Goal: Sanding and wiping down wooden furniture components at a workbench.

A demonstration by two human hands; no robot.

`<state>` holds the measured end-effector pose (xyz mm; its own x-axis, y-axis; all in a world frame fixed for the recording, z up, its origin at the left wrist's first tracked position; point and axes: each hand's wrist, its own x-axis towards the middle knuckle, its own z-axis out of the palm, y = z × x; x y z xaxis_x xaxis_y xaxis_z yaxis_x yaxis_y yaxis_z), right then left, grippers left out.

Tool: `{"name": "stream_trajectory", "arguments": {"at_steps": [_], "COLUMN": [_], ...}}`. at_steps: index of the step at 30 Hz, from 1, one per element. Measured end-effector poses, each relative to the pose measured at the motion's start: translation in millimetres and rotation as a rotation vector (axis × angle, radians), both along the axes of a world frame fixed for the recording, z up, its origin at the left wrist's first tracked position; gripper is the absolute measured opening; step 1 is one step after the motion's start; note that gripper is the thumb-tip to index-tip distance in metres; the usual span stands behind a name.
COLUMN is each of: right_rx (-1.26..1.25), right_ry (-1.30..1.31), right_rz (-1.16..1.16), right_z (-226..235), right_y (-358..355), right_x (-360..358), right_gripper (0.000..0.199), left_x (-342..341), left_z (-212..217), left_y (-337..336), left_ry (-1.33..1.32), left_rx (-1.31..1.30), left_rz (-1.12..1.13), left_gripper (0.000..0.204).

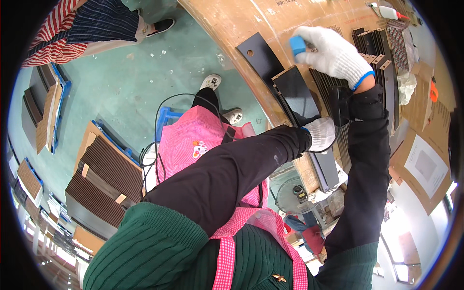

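My right hand, in a white knit glove with a blue cuff, pinches a small blue block that looks like a sponge. It is over the workbench, beside a row of dark panels stood close together on edge. My left hand, also gloved in white, is at the near end of a dark flat panel; its fingers are mostly hidden, so their grip does not show. Another dark panel with a round hole near one end lies farther left on the cardboard-covered bench.
More dark panels stand to the right, near a white-and-red bottle. Stacks of brown boards rest on the floor at left. A person in a striped garment stands at upper left. A black cable crosses near a blue stool.
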<state>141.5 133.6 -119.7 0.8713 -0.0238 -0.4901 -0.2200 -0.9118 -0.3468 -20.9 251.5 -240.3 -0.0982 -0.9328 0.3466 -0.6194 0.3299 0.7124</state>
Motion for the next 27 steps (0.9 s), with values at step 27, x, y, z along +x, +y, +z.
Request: {"name": "stream_trajectory", "arguments": {"at_steps": [27], "right_rx": [-0.272], "right_ry": [-0.286], "right_rz": [0.155], "right_z": [17.1], "right_y": [4.5], "right_x": [9.4], "right_gripper": [0.027], "left_x": [-5.4], "left_z": [-4.7], "left_y": [-9.7], "left_ry": [-0.155], "left_rx": [0.134], "left_rz": [-0.145], "left_gripper": [0.042]}}
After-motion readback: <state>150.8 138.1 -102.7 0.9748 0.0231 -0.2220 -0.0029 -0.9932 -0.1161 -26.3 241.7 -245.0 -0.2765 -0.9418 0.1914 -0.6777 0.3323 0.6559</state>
